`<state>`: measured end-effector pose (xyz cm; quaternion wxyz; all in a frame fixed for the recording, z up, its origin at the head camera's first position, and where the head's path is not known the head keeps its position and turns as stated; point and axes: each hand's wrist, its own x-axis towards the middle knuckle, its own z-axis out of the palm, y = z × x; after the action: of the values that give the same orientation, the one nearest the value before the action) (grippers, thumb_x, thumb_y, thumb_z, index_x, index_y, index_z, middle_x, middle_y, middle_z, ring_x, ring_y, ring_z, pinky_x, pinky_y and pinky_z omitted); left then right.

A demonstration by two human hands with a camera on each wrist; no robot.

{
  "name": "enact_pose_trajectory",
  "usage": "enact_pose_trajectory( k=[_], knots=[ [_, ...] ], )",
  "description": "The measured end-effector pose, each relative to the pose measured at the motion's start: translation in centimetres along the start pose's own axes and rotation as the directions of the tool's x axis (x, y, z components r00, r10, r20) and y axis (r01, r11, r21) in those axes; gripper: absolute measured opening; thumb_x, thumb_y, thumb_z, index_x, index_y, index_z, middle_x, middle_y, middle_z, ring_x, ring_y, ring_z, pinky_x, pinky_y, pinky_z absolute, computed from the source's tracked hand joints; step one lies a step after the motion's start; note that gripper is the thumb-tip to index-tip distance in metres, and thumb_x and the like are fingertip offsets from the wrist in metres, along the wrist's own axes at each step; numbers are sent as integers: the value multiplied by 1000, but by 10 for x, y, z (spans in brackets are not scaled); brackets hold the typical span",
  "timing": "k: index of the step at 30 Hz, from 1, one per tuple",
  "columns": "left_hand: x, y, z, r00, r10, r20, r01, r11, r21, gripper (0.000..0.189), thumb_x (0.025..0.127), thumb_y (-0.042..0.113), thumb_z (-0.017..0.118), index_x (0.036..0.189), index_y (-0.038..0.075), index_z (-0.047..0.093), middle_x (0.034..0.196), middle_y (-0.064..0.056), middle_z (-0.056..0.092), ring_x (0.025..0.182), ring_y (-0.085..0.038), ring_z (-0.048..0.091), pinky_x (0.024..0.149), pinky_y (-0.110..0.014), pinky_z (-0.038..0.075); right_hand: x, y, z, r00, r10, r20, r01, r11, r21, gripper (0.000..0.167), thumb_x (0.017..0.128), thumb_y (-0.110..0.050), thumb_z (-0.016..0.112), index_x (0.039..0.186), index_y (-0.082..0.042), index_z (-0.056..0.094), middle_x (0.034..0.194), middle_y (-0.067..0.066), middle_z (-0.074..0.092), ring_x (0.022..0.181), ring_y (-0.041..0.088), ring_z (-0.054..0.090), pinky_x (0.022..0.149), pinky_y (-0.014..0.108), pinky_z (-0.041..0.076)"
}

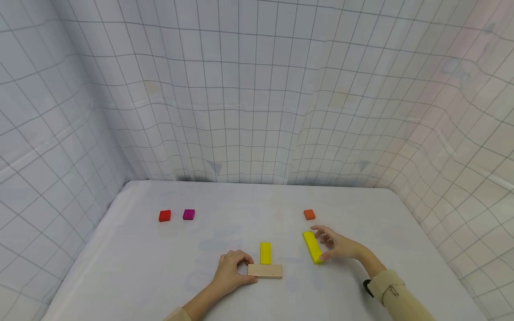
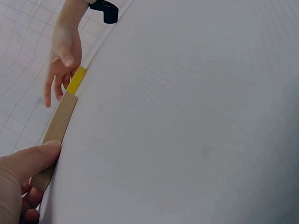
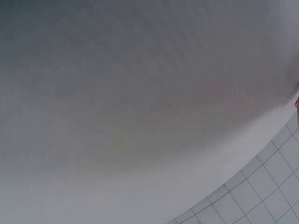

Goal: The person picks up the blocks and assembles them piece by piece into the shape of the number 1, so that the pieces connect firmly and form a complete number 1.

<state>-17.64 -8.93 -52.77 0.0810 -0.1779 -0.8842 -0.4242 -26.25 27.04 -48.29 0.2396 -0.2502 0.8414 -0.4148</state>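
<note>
In the head view my left hand (image 1: pixel 231 273) grips the left end of a plain wooden block (image 1: pixel 265 271), thumb at the near edge and fingers at the far edge. The left wrist view shows the same wooden block (image 2: pixel 60 119) under my thumb. Just beyond it lies a short-looking yellow block (image 1: pixel 265 253), its near end against or close behind the wood. My right hand (image 1: pixel 337 244) is beside a longer yellow block (image 1: pixel 312 247), fingers spread along its right side, thumb near or touching its close end. Only a sliver of skin shows in the right wrist view.
Farther back on the white-covered table (image 1: pixel 225 205) lie a red block (image 1: pixel 164 216) and a purple block (image 1: pixel 189 214) at left, and an orange block (image 1: pixel 309 214) beyond my right hand. Grid-patterned curtains (image 1: pixel 257 111) hang behind the table and on both sides.
</note>
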Motion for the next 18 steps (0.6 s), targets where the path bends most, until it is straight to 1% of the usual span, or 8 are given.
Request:
enact_pose_trajectory(
  k=[5,11,18],
  knots=[
    [0,-1,1,1000,0,0,0,1000,6,37,55,37,84,81,23,62,78,18,56,72,-3,39,73,-32,28,0,3,0,1000,-3,12,3,1000,-6,83,74,-18,76,140,-11,26,122,12,38,105,25,38,87,27,35],
    [0,-2,2,1000,12,-12,-12,1000,6,37,56,38,84,82,23,62,78,18,55,71,-3,38,72,-31,28,0,0,0,999,32,37,-31,999,-12,89,71,-20,79,141,-12,24,123,10,36,106,23,35,86,24,34],
    [-1,-3,3,999,30,-33,-30,1000,-1,37,56,36,84,82,24,62,77,19,54,71,-2,38,72,-31,27,0,-1,-1,997,59,57,-57,998,-25,95,69,-21,80,143,-12,21,128,11,34,111,24,33,92,28,32]
  ],
)
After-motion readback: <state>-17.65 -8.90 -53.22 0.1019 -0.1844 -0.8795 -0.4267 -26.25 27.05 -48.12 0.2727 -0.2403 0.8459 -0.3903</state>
